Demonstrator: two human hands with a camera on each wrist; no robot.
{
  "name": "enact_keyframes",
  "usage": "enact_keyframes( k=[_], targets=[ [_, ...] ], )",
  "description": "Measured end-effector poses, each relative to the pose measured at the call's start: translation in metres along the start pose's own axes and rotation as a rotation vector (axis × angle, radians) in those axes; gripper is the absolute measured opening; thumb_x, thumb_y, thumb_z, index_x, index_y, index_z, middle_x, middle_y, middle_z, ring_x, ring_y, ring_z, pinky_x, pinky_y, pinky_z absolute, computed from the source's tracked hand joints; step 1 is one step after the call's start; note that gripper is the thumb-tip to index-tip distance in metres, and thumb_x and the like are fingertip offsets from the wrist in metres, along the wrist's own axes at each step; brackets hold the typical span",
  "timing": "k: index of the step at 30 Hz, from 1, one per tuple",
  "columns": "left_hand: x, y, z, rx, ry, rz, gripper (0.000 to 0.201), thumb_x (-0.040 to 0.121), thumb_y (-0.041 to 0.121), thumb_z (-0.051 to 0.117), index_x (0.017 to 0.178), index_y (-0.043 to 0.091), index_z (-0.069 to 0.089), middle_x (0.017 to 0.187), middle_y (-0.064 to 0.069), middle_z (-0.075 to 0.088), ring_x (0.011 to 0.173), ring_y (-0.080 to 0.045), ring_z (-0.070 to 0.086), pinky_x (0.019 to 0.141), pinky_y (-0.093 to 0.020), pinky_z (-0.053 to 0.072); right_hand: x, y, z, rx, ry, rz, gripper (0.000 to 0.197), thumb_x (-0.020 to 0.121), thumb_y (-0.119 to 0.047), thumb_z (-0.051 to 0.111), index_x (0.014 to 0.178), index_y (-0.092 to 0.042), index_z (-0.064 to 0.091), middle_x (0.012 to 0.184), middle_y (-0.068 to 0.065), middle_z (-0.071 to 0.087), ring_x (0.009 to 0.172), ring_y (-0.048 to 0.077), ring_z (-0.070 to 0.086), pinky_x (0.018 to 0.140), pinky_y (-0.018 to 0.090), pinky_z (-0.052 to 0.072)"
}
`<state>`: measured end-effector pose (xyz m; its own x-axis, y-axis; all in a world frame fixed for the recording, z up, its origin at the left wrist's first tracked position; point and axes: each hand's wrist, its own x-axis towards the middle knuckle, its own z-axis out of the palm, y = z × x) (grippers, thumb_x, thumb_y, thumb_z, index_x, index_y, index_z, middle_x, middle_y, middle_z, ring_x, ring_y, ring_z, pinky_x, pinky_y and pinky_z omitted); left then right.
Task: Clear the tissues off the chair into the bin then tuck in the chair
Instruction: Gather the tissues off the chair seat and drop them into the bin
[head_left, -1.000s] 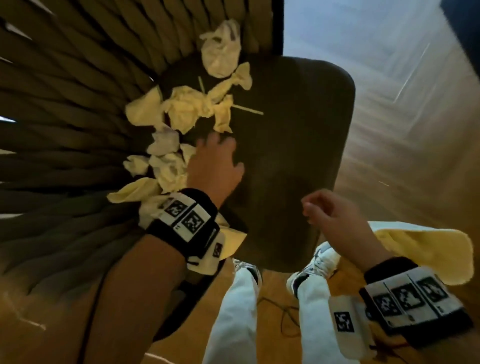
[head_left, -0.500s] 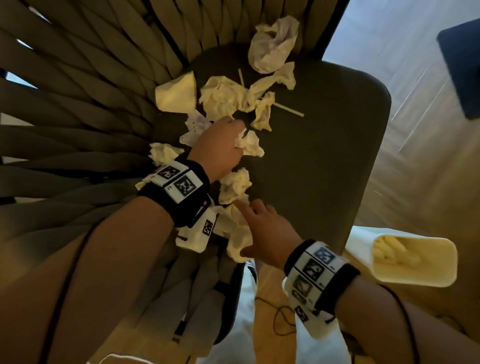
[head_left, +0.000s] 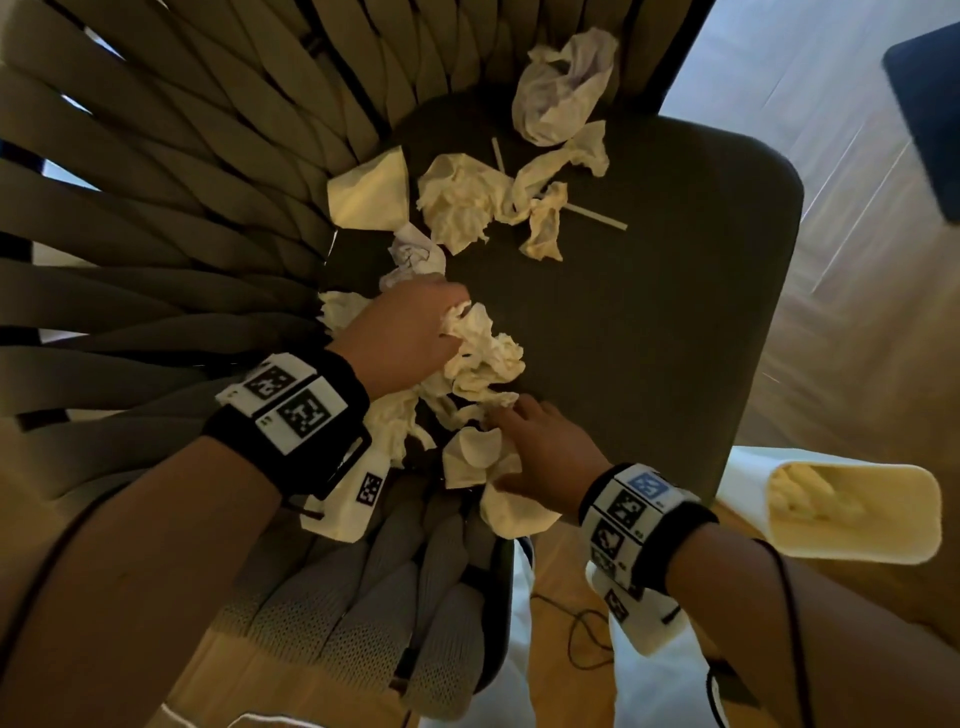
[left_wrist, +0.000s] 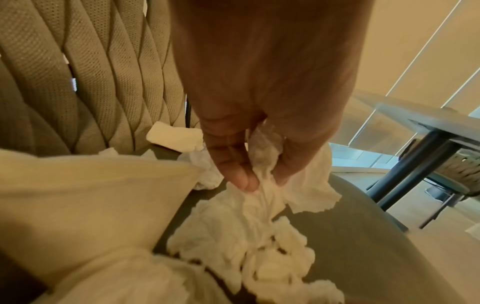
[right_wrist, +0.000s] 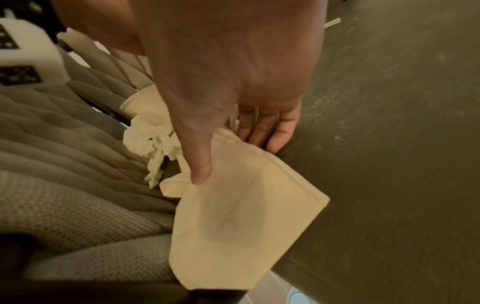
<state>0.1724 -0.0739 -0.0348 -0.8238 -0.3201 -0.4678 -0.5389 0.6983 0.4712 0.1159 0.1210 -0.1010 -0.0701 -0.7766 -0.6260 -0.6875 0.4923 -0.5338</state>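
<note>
Several crumpled white tissues lie on the dark seat (head_left: 649, 364) of a chair with a woven back (head_left: 182, 234), mostly along its back and left side. My left hand (head_left: 447, 332) pinches a crumpled tissue (head_left: 483, 358) between thumb and fingers; the left wrist view shows the pinch by my left hand (left_wrist: 262, 185) on that tissue (left_wrist: 259, 205). My right hand (head_left: 506, 447) is at the seat's near left corner. There its thumb and fingers hold a flat folded tissue (right_wrist: 246, 216), seen under the right hand (right_wrist: 236, 160). A white bin (head_left: 857, 556) stands on the floor to the right with tissues inside.
A thin white stick (head_left: 597, 215) lies on the seat among the far tissues. A dark table leg (left_wrist: 415, 164) and another woven chair (left_wrist: 465, 164) stand beyond the seat. A thin cable (head_left: 582, 639) lies on the wooden floor by my white-trousered legs. A dark blue object (head_left: 930, 104) is at far right.
My right hand came in from beyond the seat's front edge onto the tissues at the near left corner. My left hand took hold of a crumpled tissue and drew it toward me.
</note>
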Motion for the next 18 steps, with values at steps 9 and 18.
enact_keyframes(
  k=[9,18],
  targets=[
    [-0.006,0.007,0.007,-0.032,0.043,0.014,0.009,0.079,0.005,0.062,0.085,0.003,0.055,0.085,-0.011,0.054,0.083,-0.03,0.055,0.074,-0.044,0.046,0.008,0.006,-0.008,0.026,0.106,-0.08,0.036,0.091,-0.026,0.051,0.127,-0.022,0.053,0.121,0.007,0.056,0.109,0.03,0.054,0.078,0.033,0.042],
    [-0.006,0.029,-0.009,-0.024,0.173,0.003,0.022,0.084,0.008,0.063,0.102,-0.003,0.06,0.099,-0.02,0.059,0.093,-0.031,0.056,0.082,-0.039,0.042,-0.004,0.028,-0.037,0.233,0.24,0.042,0.019,0.092,-0.025,0.047,0.11,-0.021,0.055,0.108,0.003,0.061,0.095,0.026,0.061,0.082,0.042,0.049]
  ],
)
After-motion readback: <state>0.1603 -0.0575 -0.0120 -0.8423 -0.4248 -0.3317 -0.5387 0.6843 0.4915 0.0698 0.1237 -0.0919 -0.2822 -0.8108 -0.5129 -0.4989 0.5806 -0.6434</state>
